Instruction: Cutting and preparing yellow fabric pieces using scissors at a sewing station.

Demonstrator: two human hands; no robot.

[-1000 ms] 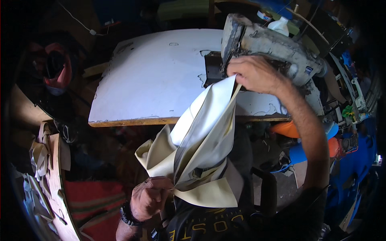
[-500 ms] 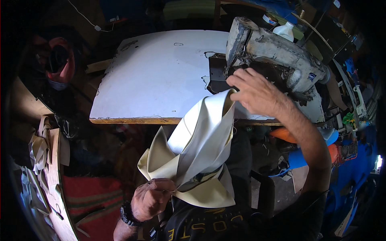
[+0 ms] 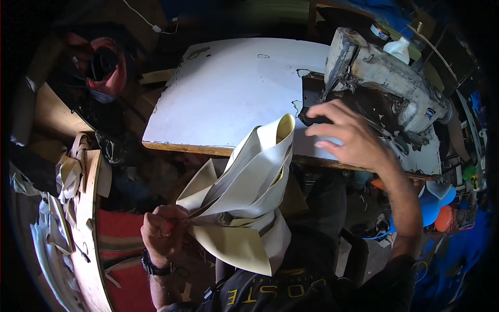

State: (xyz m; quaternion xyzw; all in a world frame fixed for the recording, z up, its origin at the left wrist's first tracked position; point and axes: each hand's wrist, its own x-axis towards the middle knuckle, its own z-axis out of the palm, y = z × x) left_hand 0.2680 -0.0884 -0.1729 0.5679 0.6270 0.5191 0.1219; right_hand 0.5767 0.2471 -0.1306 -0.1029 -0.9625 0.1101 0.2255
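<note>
Dim, cluttered workshop around you, white table point(image 3: 228, 93) in front, chipped at the rim. Your cream sheet point(image 3: 260, 171) is between you and the table's near edge, folded over itself in several layers. Its upper end curls into an open loop that overlaps the table edge in this view; one pale flap droops low over your dark shirt point(image 3: 306, 265).

Left hand point(image 3: 161, 234): fingers closed, pinching the sheet at its left corner, black watch point(image 3: 155, 266) on that wrist. Right hand point(image 3: 353, 138): fingers spread and bent, nothing gripped, just right of the loop with a gap between. Can't tell if it touches the table.

Beyond the right hand sits the worn grey sewing machine point(image 3: 384, 75), its head toward your left, dark plate point(image 3: 313, 93) under it. White bottle point(image 3: 399, 50) and a small tin point(image 3: 379, 32) show behind the machine.

Lower left: wooden board point(image 3: 91, 208), crumpled scraps point(image 3: 67, 177) by it, striped red cloth point(image 3: 122, 231) on its right. Far right: blue and orange items, too jumbled to identify
</note>
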